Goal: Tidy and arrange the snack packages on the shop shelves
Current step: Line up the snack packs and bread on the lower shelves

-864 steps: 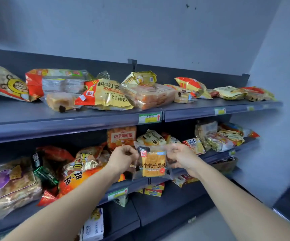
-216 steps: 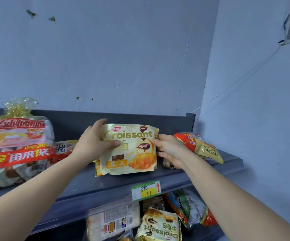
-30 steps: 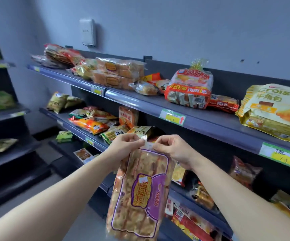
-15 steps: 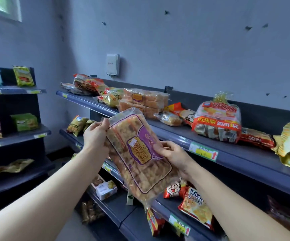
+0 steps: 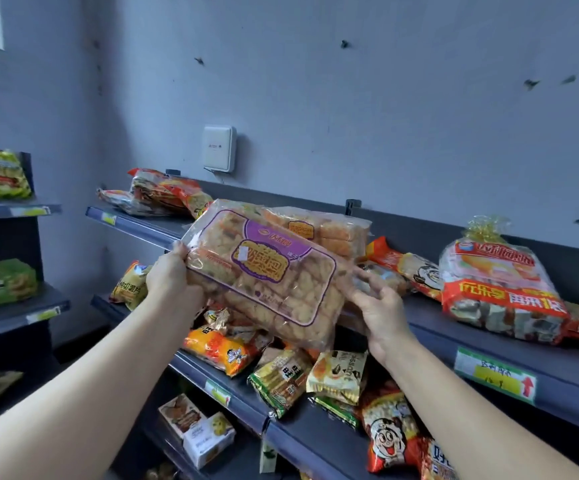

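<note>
Clear snack bag (image 5: 264, 271): purple label with a yellow panel and a small white sticker, Chinese characters too blurred to read. It is held tilted over the front edge of the top shelf (image 5: 430, 323), in front of the stacked clear cake packs (image 5: 329, 230). Left hand (image 5: 173, 278) grips the bag's left end. Right hand (image 5: 381, 306) is at the right end, fingers loosely spread and touching the wrapper.

Red-and-clear bag with gold tie (image 5: 499, 282), toward the shelf's right end: top line reads 达利园派. Price tag (image 5: 496, 375) on the front edge: green-yellow with a red arrow, handwriting unreadable.

Versus half a second back, the bag is higher and nearer level. It was slanted steeply in front of the middle shelf (image 5: 316, 434). The right hand's thumb-on-front grip has loosened.
</note>
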A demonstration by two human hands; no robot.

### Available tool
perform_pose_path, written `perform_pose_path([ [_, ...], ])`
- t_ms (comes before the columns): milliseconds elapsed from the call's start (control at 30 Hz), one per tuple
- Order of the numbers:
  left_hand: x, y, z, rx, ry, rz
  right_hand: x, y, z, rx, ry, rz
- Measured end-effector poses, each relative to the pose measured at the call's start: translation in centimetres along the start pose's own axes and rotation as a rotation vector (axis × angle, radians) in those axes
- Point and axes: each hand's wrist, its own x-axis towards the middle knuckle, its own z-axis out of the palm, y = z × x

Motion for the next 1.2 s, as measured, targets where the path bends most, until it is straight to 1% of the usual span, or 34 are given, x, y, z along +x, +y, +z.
perform_pose_path([
  [67, 0.9, 0.1, 1.4, 0.01, -0.054, 0.022, 1.7, -1.4, 1.2, -0.012, 0.111, -0.098],
  [133, 1.6, -0.1, 3.1, 0.063, -0.077, 0.087, 3.9, -3.2, 2.3, -0.08, 0.208, -0.196],
  [200, 1.9, -0.3, 5.1, 0.114, -0.176, 0.114, 6.3, -5.2, 3.2, -0.128, 0.272, -0.279],
  [267, 2.7, -0.5, 6.8, 0.248, -0.28, 0.124, 9.2, -7.0, 3.5, -0.124, 0.328, -0.345],
  [367, 4.1, -0.5, 9.6, 0.525, -0.374, 0.273, 13.5, -9.4, 3.2, -0.134, 0.396, -0.393],
  [467, 5.8, -0.4, 12.3, 0.71, -0.37, 0.427, 17.7, -10.3, 2.3, -0.094, 0.418, -0.315],
  [567, 8.6, -1.2, 13.9, 0.772, -0.38, 0.468, 20.9, -10.0, 1.6, -0.064, 0.388, -0.204],
  [667, 10.9, -2.5, 15.2, 0.809, -0.384, 0.463, 22.0, -9.8, 0.9, -0.059, 0.326, -0.084],
  [767, 13.0, -3.5, 16.0, 0.882, -0.334, 0.523, 22.3, -9.1, 0.3, -0.048, 0.242, 0.023],
  [867, 14.5, -4.0, 16.7, 1.022, -0.25, 0.627, 23.0, -8.1, -0.6, -0.109, 0.221, 0.058],
  [933, 14.7, -4.3, 17.3, 1.127, -0.173, 0.672, 23.7, -7.3, -1.6, -0.198, 0.275, 0.063],
  [967, 14.6, -4.4, 17.5, 1.179, -0.137, 0.714, 24.1, -6.9, -2.4, -0.288, 0.305, 0.054],
  [1000, 14.5, -4.6, 17.7, 1.213, -0.112, 0.769, 24.6, -6.3, -3.5, -0.462, 0.317, 0.044],
  [1033, 14.3, -4.7, 17.9, 1.233, -0.102, 0.826, 24.9, -5.8, -4.5, -0.705, 0.296, 0.043],
  [1100, 14.0, -5.1, 18.0, 1.241, -0.122, 0.938, 25.2, -4.5, -5.8, -1.146, 0.151, 0.091],
  [1133, 13.9, -5.3, 18.1, 1.244, -0.147, 0.977, 25.1, -4.0, -6.0, -1.291, 0.061, 0.143],
  [1200, 13.6, -5.5, 18.1, 1.253, -0.186, 1.02, 24.8, -2.7, -6.1, -1.485, -0.114, 0.235],
])
